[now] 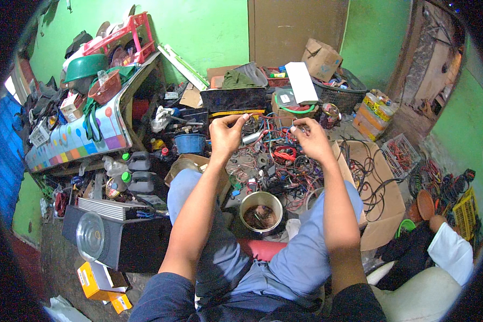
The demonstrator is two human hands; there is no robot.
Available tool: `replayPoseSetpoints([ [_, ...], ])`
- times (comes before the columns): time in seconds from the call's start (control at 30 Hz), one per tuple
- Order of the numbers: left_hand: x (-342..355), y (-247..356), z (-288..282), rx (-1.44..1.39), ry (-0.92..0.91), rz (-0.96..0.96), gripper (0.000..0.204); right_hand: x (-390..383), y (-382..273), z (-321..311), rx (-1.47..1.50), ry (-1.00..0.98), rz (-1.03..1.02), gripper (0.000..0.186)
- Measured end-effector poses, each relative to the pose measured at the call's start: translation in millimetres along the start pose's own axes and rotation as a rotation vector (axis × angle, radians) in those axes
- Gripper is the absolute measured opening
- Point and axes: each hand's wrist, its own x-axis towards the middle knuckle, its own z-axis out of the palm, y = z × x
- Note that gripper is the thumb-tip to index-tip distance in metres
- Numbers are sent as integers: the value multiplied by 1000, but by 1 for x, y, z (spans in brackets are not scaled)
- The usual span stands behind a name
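Both my arms reach forward over a floor pile of tangled wires and cables [284, 161]. My left hand [228, 134] is closed in a pinch, thumb against fingers, on one end of a thin reddish wire [265, 117]. The wire stretches across toward my right hand [312, 140]. There the fingers are also pinched, with a small dark end showing at the tips; detail is too fine to make out. Between my knees stands a round pot [260, 197] with brownish, coppery scraps at its bottom.
To the right lies an open cardboard box [383, 214] with black cables. A person's leg and arm show at lower right. On the left are a dark box-shaped cabinet [145, 244], grey jugs [140, 182], a blue bucket [190, 143] and a cluttered table [80, 155]. Crates and boxes line the back wall.
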Motion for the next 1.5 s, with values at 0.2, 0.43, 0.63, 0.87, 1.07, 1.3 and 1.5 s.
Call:
replayPoseSetpoints([
  [0.2, -5, 3, 2, -39, 25, -21, 29, -15, -34, 17, -90, -109, -77, 34],
  [0.43, 4, -8, -6, -56, 111, -96, 27, -9, -31, 14, 149, -322, -82, 21],
  [0.63, 13, -20, -13, -245, 204, -195, 26, 9, -12, -12, 620, 129, 12, 22],
  [0.87, 16, -28, -12, -230, 306, -124, 25, 9, -2, -44, 1810, 136, 269, 9],
  [1.07, 9, -11, -10, -208, 292, -107, 24, 0, -26, -40, 577, -409, 66, 35],
  [1.3, 1, -16, 13, -185, 207, 5, 23, -16, -28, 33, 85, -607, -23, 45],
  [1.5, -14, -8, 27, -89, 141, 52, 22, -21, -27, 87, 398, -345, 210, 39],
])
